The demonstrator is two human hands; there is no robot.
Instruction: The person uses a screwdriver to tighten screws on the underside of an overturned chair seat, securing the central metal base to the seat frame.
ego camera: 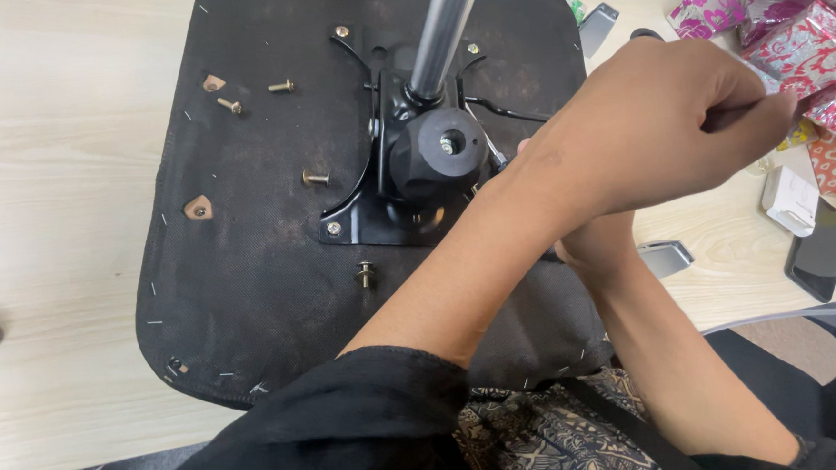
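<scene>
A chair seat (248, 272) lies upside down on the bench (53, 187). Its black cloth underside faces up. A black metal plate (360, 224) sits near the middle of the seat. A shiny pole (441, 29) stands up out of the plate. A round black knob (437, 148) sticks out just below the pole.

The arms cross over each other, right of the plate. The left hand (679, 121) lies on top and reaches out past the right edge of the seat. It is closed in a fist, and a thin thing seems to be pinched in its fingers. What that thing is cannot be told. The right hand (595, 245) is under the left arm, at the right edge of the seat. Most of it is hidden, so whether it holds something cannot be told.

Loose bolts (315, 178) lie on the seat, left of the plate and just below it. Another bolt (366, 276) stands near the plate's lower corner.

Far right of the seat, on the bench, lie shiny wrapped sweets (809, 48), a white box (790, 201) and a dark phone (819, 252).
</scene>
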